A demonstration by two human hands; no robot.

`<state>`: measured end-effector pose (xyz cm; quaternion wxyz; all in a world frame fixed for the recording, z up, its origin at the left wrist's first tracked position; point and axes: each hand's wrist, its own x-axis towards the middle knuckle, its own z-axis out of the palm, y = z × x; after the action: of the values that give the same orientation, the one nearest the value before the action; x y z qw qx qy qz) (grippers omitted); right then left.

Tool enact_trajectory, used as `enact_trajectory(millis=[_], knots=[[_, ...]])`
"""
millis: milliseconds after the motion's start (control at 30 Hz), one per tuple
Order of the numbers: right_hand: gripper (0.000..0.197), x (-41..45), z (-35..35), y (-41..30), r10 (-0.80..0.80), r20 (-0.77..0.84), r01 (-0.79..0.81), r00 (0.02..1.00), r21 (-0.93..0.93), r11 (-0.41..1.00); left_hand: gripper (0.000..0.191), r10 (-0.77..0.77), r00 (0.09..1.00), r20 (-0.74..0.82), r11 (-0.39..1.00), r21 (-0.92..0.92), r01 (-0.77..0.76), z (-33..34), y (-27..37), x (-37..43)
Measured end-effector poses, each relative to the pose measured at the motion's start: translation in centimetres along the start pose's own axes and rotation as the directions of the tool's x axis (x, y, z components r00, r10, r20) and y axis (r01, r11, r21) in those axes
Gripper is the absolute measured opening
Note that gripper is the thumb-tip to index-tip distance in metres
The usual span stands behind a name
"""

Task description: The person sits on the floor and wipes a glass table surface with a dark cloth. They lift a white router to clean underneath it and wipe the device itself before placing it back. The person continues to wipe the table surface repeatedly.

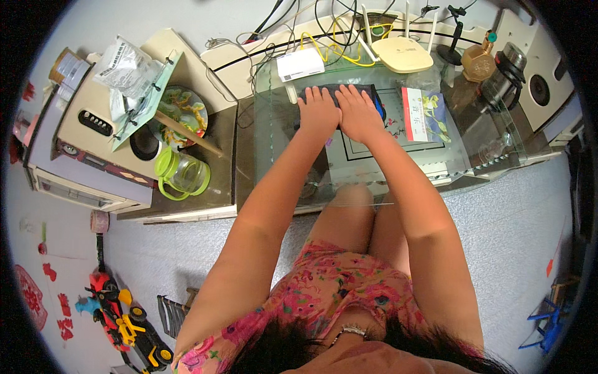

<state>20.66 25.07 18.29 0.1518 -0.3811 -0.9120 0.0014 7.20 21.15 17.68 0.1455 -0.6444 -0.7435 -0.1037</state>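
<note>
My left hand point(320, 112) and my right hand point(359, 114) lie flat, palms down, side by side on a dark folded cloth point(373, 90). Their thumbs meet or nearly meet, and the fingers are extended and slightly apart. Most of the cloth is hidden beneath them; a bright blue patch shows at its right side. The cloth rests on a glass tabletop point(275, 154). To the right of my right hand lies a booklet point(427, 114) with a red strip and a flower picture.
Behind my hands stand a white box point(300, 64) and a router point(402, 53) among tangled cables. A green-lidded jug point(182, 174) and a decorated plate point(187, 114) are at left. A steel thermos point(504, 77) and a gold bottle point(478, 63) stand at right.
</note>
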Motion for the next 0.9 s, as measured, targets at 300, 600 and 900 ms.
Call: enact_trajectory(millis=[300,600,900], knots=[[0.056,5.2,0.7,2.0,0.053,0.068,-0.053,0.996,-0.001,0.999,0.068,-0.101,0.986,0.134,0.987,-0.107,0.116,1.4,-0.8,5.9],[0.055,4.5,-0.1,1.0,0.065,0.058,-0.066,0.996,0.013,0.998,0.065,-0.075,0.996,-0.039,0.994,-0.076,0.072,2.3,-1.4,4.8],[0.053,-1.8,-0.3,-0.7,0.002,-0.048,-0.003,0.999,-0.021,1.000,0.065,-0.039,0.999,-0.020,0.996,-0.082,0.037,0.2,0.4,-1.4]])
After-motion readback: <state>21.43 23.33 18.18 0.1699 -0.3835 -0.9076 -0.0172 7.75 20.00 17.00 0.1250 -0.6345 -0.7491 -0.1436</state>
